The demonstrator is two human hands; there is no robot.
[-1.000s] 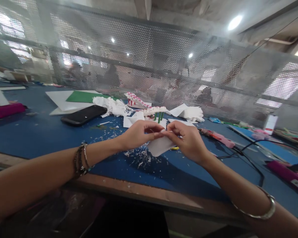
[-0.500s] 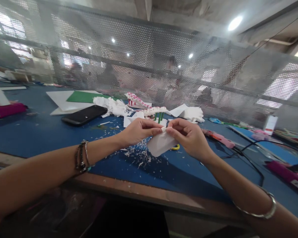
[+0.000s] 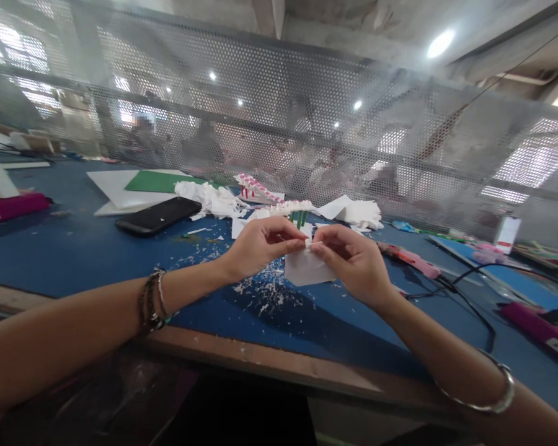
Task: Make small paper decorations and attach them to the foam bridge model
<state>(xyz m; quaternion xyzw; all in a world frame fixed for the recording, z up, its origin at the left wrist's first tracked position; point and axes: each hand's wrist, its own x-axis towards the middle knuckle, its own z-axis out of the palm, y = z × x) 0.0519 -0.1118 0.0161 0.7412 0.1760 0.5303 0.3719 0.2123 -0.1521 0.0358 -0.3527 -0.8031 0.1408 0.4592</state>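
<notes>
Head camera looked down at two bare hands over the blue table (image 3: pixel 65 254). The left hand (image 3: pixel 259 246) and the right hand (image 3: pixel 356 263) met fingertip to fingertip, and both pinched the top edge of a small white paper piece (image 3: pixel 307 271). The paper hung below the fingers, just above the table surface and a little tilted. Under it lay many white paper scraps (image 3: pixel 263 294). Behind the hands stood short green sticks (image 3: pixel 298 218) among white cut papers. A black phone (image 3: pixel 158 215) lay to the left, well apart. A black cable (image 3: pixel 467 300) ran on the right side. A perforated metal screen (image 3: pixel 260 105) closed the far edge of the table.
</notes>
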